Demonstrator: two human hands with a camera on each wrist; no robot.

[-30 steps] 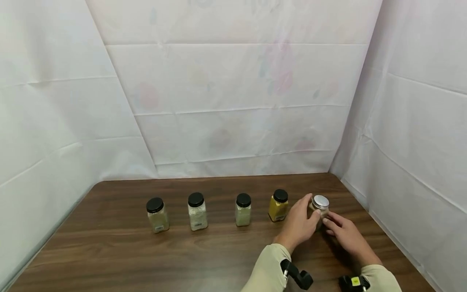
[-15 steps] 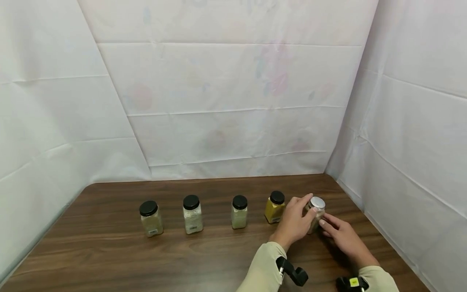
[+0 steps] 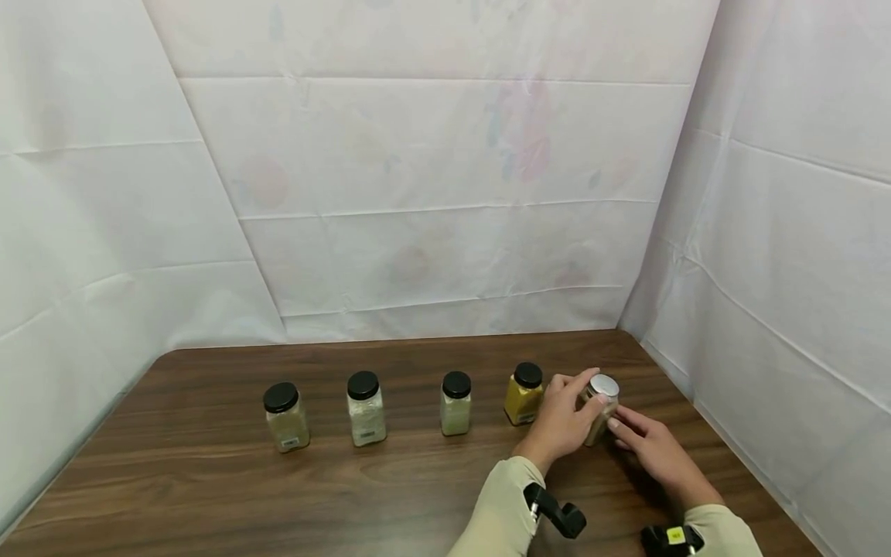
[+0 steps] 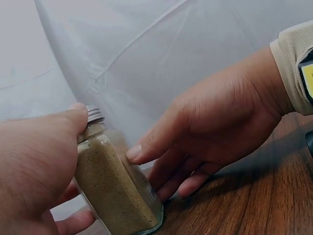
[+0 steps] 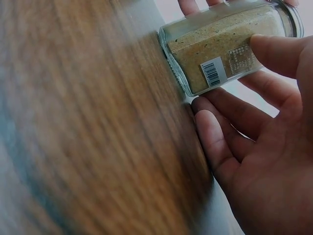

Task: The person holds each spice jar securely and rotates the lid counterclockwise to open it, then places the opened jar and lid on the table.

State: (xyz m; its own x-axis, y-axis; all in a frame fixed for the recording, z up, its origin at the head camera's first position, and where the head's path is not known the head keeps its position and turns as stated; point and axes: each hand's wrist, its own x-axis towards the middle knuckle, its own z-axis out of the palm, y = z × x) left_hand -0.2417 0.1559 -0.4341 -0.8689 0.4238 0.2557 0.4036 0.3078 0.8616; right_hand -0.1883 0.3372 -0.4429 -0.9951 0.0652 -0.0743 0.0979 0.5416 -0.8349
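A glass spice jar with a silver screw lid stands at the right end of a row on the table. Brownish-yellow, speckled powder fills most of it in the left wrist view, and a barcode label shows in the right wrist view. My left hand grips the jar from its left side, thumb close below the lid. From the right, my right hand holds the lower body, its thumb on one glass face and its fingers at the side near the base. The jar's base is right at the tabletop.
To the left, spaced apart, stand a yellow-filled jar, a pale green one, a whitish one and an olive one, all black-lidded. White cloth hangs behind and beside the brown wooden table.
The head view has shifted slightly, moving everything a little left in the picture. Both hands stay at the silver-lidded jar, and more of its body shows between them.
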